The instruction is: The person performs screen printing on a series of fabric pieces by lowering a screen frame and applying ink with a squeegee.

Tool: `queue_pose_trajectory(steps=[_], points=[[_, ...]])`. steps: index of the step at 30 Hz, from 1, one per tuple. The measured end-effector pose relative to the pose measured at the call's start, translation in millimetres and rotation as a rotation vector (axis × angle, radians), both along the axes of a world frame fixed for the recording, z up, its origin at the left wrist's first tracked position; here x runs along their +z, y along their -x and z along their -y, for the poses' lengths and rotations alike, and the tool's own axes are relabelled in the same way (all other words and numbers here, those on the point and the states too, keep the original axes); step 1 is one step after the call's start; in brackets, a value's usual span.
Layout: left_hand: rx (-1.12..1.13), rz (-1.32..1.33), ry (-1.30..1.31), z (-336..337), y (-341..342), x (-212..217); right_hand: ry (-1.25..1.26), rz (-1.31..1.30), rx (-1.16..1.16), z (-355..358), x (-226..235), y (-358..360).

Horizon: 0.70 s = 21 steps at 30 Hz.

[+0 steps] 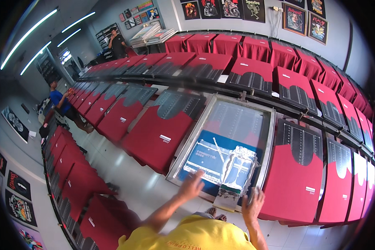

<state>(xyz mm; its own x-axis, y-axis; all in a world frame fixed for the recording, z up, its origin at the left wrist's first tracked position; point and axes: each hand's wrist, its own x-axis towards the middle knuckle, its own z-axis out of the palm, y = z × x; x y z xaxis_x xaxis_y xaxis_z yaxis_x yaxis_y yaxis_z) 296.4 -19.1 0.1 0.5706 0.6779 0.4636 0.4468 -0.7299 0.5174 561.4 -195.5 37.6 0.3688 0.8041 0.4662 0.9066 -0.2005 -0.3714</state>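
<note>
A rectangular screen-printing frame (245,103) with a hard, greyish rim lies on the near row of a long bench (225,88), tilted a little, between two panels of matte red cloth. Its mesh (237,121) is fine and see-through in the upper part; below, a smooth blue coating (207,138) covers it. Glossy white ink (241,160) is smeared over the blue in ragged, wet-looking streaks, thickest on the right.

The left hand (191,185), blurred, reaches over the frame's lower left, its fingers extended and its grip loose, with nothing held; whether the fingertips touch is unclear. The right hand (253,204) is at the lower right corner, fingers slightly bent toward the rim; I cannot tell whether its grip has closed on it.

To either side, a left cloth panel (156,137) and a right cloth panel (293,183) hang softly over flat dark boards (301,137) marked with pale lines. The wearer's yellow shirt (196,233) is creased below. Beyond, more red cloths (310,66) run in curved rows above pale, shiny floor tiles (148,181).
</note>
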Motion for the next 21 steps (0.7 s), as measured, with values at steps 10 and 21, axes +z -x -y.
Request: queue_pose_trajectory(steps=[10, 21], points=[[0.548, -0.103, 0.355, -125.1, 45.5, -58.6, 0.015, -0.660, -0.427, -15.8, -50.1, -32.6], [0.548, 0.345, 0.577, -106.2, 46.9, 15.7, -0.276, -0.837, -0.383, -6.4, -66.4, -41.8]])
